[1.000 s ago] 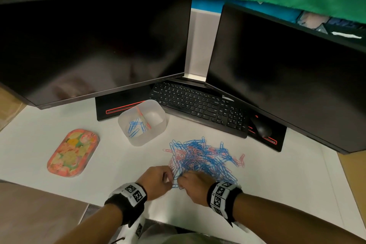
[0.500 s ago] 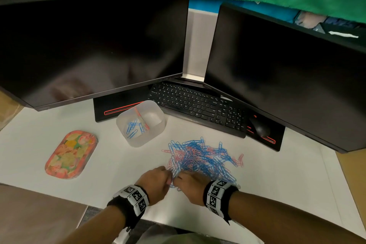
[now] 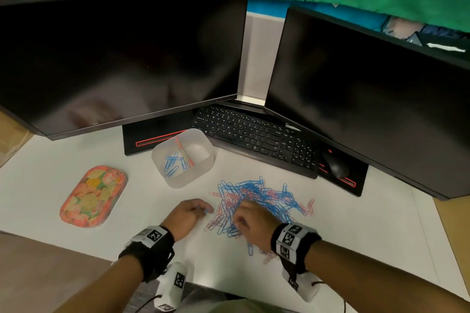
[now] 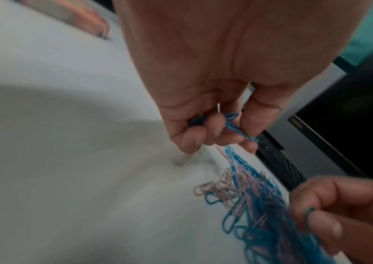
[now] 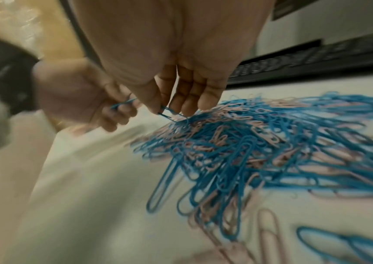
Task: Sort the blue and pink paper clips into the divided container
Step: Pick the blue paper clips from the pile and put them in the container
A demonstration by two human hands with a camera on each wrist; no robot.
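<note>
A tangled pile of blue and pink paper clips [image 3: 256,204] is spread on the white desk [image 3: 368,223], in front of the keyboard [image 3: 254,134] and just right of the divided container [image 3: 183,157]. The container – translucent, split by a partition – stands near the base of the left monitor [image 3: 122,58]; several blue clips are seen in its left compartment, and what lies in the right one cannot be told. A few blue clips [image 4: 233,123] are held in the curled fingers of the left hand [image 3: 188,216], which is raised just left of the pile. The right hand [image 3: 251,221] is placed over the near edge of the pile, and a single blue clip [image 5: 167,110] is pinched between its thumb and fingertips – its other fingers are only loosely bent. A floral tin [image 3: 92,195] is set well to the left of the container, and a mouse [image 3: 335,166] is seen beside the keyboard, under the right monitor [image 3: 368,99].
</note>
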